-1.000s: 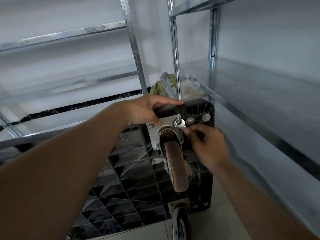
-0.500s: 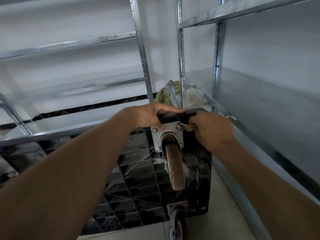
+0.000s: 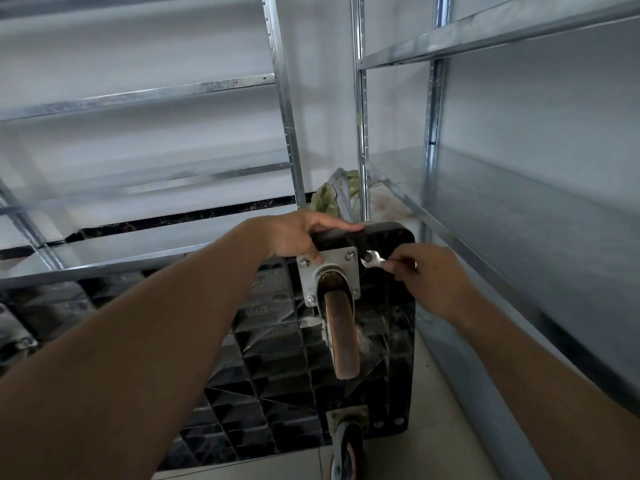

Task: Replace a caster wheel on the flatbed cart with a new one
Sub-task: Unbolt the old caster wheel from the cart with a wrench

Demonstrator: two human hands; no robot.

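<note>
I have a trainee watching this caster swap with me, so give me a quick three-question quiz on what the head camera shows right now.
1. True or false: the small silver open-ended wrench is seated on a bolt of the square grey metal mounting plate.
2. Which hand pinches the wrench? A) left hand B) right hand C) neither
3. Fill in: the left hand grips the top edge of the upturned black ribbed plastic cart deck, just above the ______ rust-brown caster wheel.

Key
1. False: its open end sits just right of the plate's upper right bolt, off the plate.
2. B
3. upper; a second wheel shows lower down.
</note>
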